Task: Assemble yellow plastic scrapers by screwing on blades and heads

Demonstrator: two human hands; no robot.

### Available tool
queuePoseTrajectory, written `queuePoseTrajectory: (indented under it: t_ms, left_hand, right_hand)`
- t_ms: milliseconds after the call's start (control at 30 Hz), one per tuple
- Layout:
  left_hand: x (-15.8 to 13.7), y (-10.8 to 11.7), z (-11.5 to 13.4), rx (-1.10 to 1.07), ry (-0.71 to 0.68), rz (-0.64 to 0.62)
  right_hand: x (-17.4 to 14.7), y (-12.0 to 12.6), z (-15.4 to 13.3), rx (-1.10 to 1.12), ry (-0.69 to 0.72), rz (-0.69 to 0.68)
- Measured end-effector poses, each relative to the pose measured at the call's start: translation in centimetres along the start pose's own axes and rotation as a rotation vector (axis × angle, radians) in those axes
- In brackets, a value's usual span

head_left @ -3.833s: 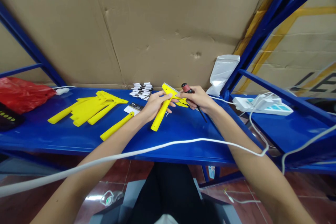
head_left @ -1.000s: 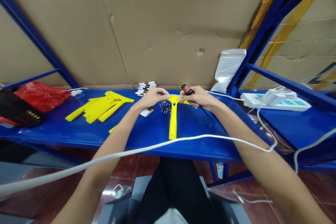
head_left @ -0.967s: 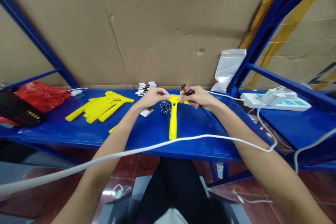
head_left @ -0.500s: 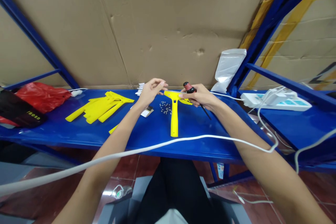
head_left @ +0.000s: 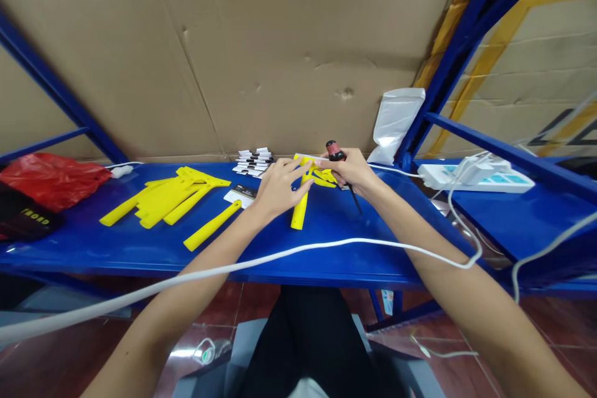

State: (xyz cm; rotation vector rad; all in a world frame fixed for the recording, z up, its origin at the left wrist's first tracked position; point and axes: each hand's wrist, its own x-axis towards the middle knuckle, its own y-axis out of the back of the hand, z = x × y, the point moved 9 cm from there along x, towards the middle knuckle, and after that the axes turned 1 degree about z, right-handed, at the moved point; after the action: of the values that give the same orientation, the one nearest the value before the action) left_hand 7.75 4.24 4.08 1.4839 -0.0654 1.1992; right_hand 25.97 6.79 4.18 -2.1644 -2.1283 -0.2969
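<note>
My right hand [head_left: 357,169] is closed around a screwdriver [head_left: 336,152] with a red and black handle; its dark shaft slants down to the right. Beside it, a yellow T-shaped scraper handle [head_left: 299,214] stands out on the blue table, its grip towards me. My left hand [head_left: 280,188] lies over the head and upper grip of this piece, fingers stretched and apart; whether they touch it I cannot tell. The small loose screws [head_left: 294,188] are mostly hidden under that hand. More yellow pieces [head_left: 323,179] lie just behind my right hand.
A pile of yellow handles [head_left: 163,199] and a single yellow grip [head_left: 212,227] lie to the left. Black-and-white cards [head_left: 253,162] are at the back. A white cable [head_left: 280,258] crosses in front. A power strip [head_left: 476,179] sits right, a red bag [head_left: 60,180] far left.
My left hand has come down and right, now over the scraper handle and the loose screws. My right hand keeps the screwdriver in nearly the same place. The view has shifted slightly.
</note>
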Motion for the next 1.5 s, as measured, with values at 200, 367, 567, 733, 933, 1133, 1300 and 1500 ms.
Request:
queuePoseTrajectory:
  t_ms: [200, 367, 567, 733, 933, 1133, 1300, 1500]
  left_hand:
    - [-0.4, -1.3, 0.5, 0.066, 0.020, -0.061]
    - [-0.6, -2.1, 0.4, 0.013, 0.058, -0.105]
    - [-0.4, -1.9, -0.7, -0.324, 0.120, -0.083]
    - [0.5, -0.1, -3.3, -0.793, 0.365, 0.059]
    - [1.6, 2.5, -3.3, -1.432, 0.469, 0.138]
    - [0.7, 2.9, -3.0, -1.643, 0.589, 0.083]
    - [0.3, 2.6, -3.4, -1.653, 0.610, 0.036]
    - [0.4, 1.1, -4.0, -1.694, 0.620, -0.020]
  right_hand:
    - [-0.3, -0.1, -0.3, -0.048, 0.032, 0.051]
    - [-0.5, -0.1, -0.8, -0.087, 0.064, 0.077]
    - [-0.9, -0.4, -1.4, -0.091, 0.124, 0.096]
    - [-1.2, 0.4, -2.9, -0.005, 0.210, 0.142]
    - [-0.3, 1.7, -2.3, 0.168, 0.239, 0.208]
    - [1.5, 1.4, 0.4, 0.316, 0.135, 0.184]
    - [2.7, 0.8, 1.7, 0.364, 0.108, 0.152]
    - [2.7, 1.0, 1.6, 0.251, 0.171, 0.131]
